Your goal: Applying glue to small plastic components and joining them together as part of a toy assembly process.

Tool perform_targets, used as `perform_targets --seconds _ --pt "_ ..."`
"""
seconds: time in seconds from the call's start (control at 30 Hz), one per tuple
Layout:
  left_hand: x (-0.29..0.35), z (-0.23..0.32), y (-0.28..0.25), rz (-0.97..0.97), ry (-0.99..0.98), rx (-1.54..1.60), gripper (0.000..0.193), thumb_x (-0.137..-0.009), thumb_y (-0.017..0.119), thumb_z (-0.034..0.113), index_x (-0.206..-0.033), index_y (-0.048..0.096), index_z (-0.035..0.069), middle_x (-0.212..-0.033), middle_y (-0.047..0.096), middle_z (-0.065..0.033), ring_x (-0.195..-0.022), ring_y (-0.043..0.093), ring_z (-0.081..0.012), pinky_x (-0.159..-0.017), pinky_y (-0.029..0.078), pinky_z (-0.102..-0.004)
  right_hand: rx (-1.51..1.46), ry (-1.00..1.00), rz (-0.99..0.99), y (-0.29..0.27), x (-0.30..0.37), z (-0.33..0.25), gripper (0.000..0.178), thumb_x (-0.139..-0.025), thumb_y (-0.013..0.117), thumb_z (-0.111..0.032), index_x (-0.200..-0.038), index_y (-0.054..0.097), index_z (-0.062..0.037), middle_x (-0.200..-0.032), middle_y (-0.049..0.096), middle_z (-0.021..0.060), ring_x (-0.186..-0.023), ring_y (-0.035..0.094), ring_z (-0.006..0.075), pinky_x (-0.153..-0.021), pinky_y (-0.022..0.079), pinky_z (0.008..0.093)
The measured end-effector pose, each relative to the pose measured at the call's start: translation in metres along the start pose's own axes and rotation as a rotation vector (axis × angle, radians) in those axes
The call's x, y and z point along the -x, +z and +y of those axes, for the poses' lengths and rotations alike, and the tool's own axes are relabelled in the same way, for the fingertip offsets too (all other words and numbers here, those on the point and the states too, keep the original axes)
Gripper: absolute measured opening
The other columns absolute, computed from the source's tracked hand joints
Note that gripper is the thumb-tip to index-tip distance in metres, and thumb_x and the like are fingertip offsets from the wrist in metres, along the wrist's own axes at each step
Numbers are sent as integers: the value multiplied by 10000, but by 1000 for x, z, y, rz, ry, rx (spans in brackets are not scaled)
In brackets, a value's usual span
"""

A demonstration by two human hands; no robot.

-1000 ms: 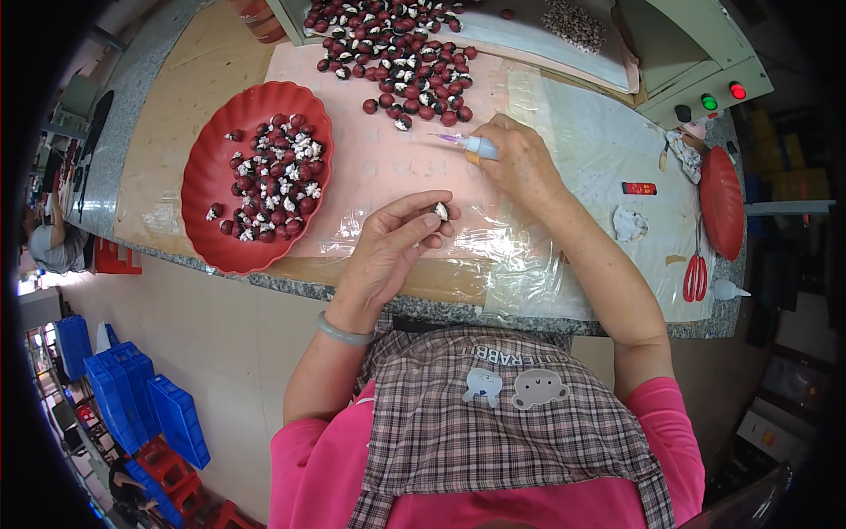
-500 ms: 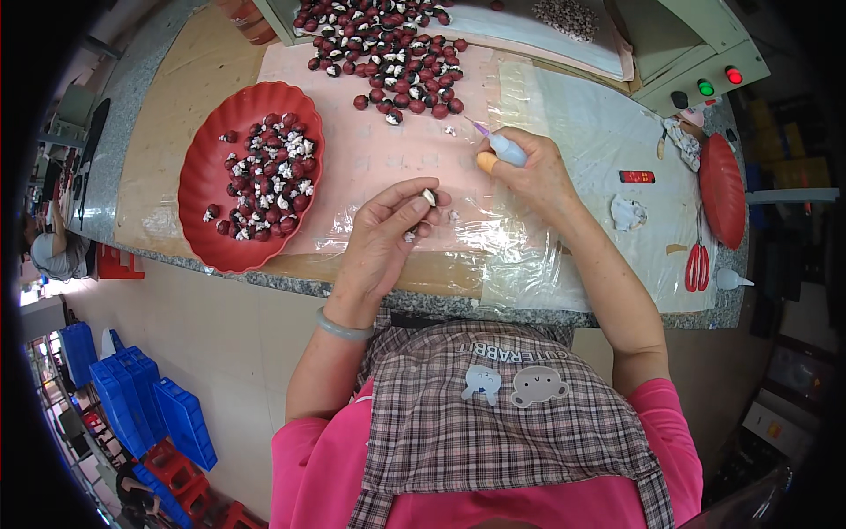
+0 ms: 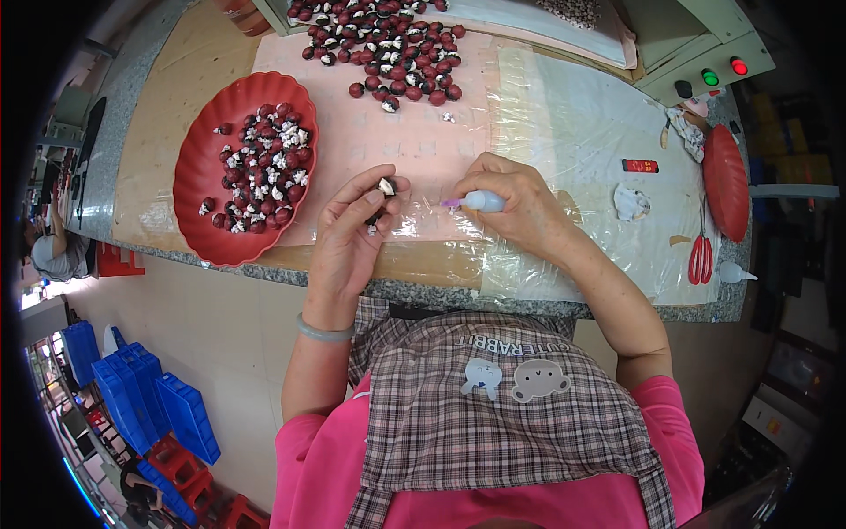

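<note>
My left hand (image 3: pixel 346 231) is closed above the pink sheet, pinching a small dark piece with a white top (image 3: pixel 387 187) between thumb and fingers. Below it, more dark and white bits show between the fingers, partly hidden. In my right hand (image 3: pixel 530 212) is a small translucent squeeze bottle (image 3: pixel 484 202) with a thin purple nozzle, held nearly level and aimed left toward the left hand. The nozzle is apart from the piece. Left of my hands, a red scalloped tray (image 3: pixel 196 207) holds several dark red balls, many with white puffy tops.
A pile of dark red, black and white balls (image 3: pixel 414 70) covers the far side of the pink sheet (image 3: pixel 352 145). At the right lie red-handled scissors (image 3: pixel 701 260), a crumpled white scrap (image 3: pixel 631 203), a small red packet (image 3: pixel 640 166) and a red dish (image 3: pixel 724 183). Behind stands a metal box with lit buttons (image 3: pixel 710 78).
My right hand has brought the bottle nearer and lower, its nozzle swinging from pointing away to pointing left. My left hand has shifted left, still pinching the piece. The view has shifted slightly.
</note>
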State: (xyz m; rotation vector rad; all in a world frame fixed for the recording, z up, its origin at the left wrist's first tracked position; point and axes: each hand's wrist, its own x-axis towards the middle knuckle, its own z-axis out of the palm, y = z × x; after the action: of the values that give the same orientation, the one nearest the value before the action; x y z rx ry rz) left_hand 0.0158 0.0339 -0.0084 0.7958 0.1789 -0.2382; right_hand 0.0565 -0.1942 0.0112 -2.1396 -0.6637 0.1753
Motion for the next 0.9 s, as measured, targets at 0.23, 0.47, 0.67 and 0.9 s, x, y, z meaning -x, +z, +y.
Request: perform_targets --seconds 0.23,0.47,0.67,0.9 --pt "4 2 -4 20 19 24 309 -900 541 18 -1199 556 -61 -1043 643 -146 -828 575 -110 -678 455 -201 109 -64 -153 5 -6 3 267 -664 697 17 -919 677 -60 -869 590 60 -818 616 225 -702 491 327" --pt "8 -4 8 19 0 -119 302 -922 555 58 -1210 563 -33 -1037 649 -117 -798 571 -92 -664 448 -195 -510 426 -168 -9 -8 -10 117 -835 681 -68 -930 662 -3 -805 647 27 -643 586 67 -562 481 218" --pt "10 -19 25 -121 -28 -225 269 -944 536 109 -1190 558 1 -985 651 -91 -758 553 -81 -614 417 -191 -885 305 -27 -13 6 -16 120 -848 663 -68 -919 657 28 -799 646 60 -677 611 90 -600 520 216" --pt "12 -25 38 -169 -37 -378 285 -956 519 114 -1225 525 18 -944 651 -61 -715 512 -62 -595 399 -184 -862 301 1 -14 19 -23 106 -838 634 28 -944 641 30 -833 631 67 -698 611 110 -602 508 231"
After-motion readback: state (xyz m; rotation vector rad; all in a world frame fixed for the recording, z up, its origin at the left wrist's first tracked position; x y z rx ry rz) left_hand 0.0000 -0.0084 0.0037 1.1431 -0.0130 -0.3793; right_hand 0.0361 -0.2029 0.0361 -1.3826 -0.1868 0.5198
